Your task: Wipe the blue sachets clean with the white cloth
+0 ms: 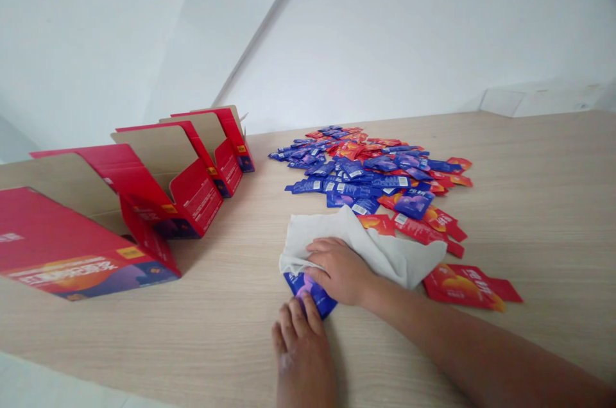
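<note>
One blue, lilac-printed pkt [321, 300], L hand [304, 347] flat on it, R hand [347, 272] spread on wht cloth [317, 226].

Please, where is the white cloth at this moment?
In the head view, the white cloth lies right of centre on the table, under the right hand and partly over a blue packet.

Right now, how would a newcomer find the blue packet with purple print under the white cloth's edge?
On the pale wood-grain table, find the heap of red and blue packets. Nearer the camera, a white cloth partly covers this blue packet. Only it is touched by the left hand.
</note>
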Action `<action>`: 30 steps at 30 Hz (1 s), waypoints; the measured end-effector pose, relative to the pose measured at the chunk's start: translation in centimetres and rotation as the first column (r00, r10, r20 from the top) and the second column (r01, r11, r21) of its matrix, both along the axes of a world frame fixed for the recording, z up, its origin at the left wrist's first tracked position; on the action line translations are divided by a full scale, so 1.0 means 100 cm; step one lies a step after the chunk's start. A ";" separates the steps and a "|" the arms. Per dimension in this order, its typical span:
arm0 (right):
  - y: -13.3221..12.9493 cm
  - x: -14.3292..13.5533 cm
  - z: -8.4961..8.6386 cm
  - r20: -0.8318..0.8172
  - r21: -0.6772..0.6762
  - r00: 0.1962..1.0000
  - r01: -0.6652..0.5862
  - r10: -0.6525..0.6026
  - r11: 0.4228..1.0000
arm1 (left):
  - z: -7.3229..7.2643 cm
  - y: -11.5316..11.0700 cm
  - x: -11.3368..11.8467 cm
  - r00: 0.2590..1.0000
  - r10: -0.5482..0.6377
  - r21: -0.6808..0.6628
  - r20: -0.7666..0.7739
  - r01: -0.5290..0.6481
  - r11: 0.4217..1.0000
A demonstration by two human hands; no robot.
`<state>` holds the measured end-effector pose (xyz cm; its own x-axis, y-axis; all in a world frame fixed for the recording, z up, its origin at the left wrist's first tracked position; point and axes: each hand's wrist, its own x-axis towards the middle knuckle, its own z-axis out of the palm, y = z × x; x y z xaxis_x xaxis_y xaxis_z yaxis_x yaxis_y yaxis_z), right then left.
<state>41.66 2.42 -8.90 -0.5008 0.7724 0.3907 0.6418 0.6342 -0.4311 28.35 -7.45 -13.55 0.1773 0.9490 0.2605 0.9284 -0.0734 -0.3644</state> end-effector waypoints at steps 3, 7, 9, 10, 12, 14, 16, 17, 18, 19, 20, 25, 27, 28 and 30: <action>-0.003 0.004 0.003 -0.063 0.014 0.995 -0.075 0.076 0.997 | 0.002 -0.001 0.000 1.000 0.002 -0.005 0.004 -0.002 1.000; -0.008 0.004 0.005 -0.029 0.015 0.961 -0.275 0.275 0.961 | 0.005 -0.001 0.001 1.000 -0.011 -0.019 0.001 0.011 1.000; -0.008 0.001 0.003 0.015 -0.007 0.953 -0.301 0.301 0.954 | 0.006 -0.001 0.001 1.000 -0.018 -0.027 -0.002 0.018 0.999; -0.008 0.000 0.002 0.030 -0.019 0.957 -0.290 0.290 0.957 | 0.006 -0.001 0.001 1.000 -0.019 -0.021 -0.004 0.018 1.000; -0.007 -0.003 0.000 0.037 -0.032 0.971 -0.235 0.236 0.971 | 0.005 0.000 0.001 1.000 -0.015 0.001 -0.012 0.015 1.000; -0.005 -0.004 -0.001 0.033 -0.029 0.982 -0.185 0.186 0.982 | 0.004 0.000 0.000 1.000 -0.012 0.025 -0.021 0.013 1.000; -0.004 -0.005 -0.003 0.028 -0.019 0.989 -0.146 0.146 0.989 | 0.002 0.001 0.000 0.999 -0.013 0.040 -0.030 0.014 0.999; -0.003 -0.005 -0.003 0.028 -0.014 0.992 -0.125 0.125 0.992 | 0.002 0.001 0.000 0.999 -0.015 0.046 -0.033 0.017 0.999; -0.003 -0.005 -0.004 0.027 -0.011 0.994 -0.102 0.102 0.995 | 0.001 0.001 0.000 0.999 -0.019 0.051 -0.035 0.021 0.999; -0.002 -0.004 -0.004 0.024 -0.008 0.997 -0.077 0.077 0.997 | 0.001 0.001 -0.001 0.999 -0.019 0.054 -0.034 0.021 0.998; -0.002 -0.004 -0.004 0.017 -0.006 0.998 -0.055 0.055 0.998 | 0.000 0.002 -0.001 0.999 -0.019 0.055 -0.031 0.021 0.998; -0.004 0.003 0.002 -0.092 0.022 0.990 -0.106 0.108 0.994 | 0.000 0.002 0.000 1.000 -0.011 0.044 -0.005 0.011 0.999; -0.006 0.005 0.003 -0.112 0.043 0.974 -0.192 0.196 0.980 | 0.001 0.001 0.000 1.000 -0.009 0.017 0.010 0.009 1.000; -0.007 0.005 0.003 -0.101 0.049 0.966 -0.234 0.238 0.971 | 0.001 0.001 0.000 1.000 -0.010 -0.005 0.019 0.010 1.000; -0.008 0.004 0.002 -0.056 0.048 0.958 -0.280 0.283 0.959 | 0.001 0.001 0.000 0.999 -0.006 -0.046 0.036 0.008 0.999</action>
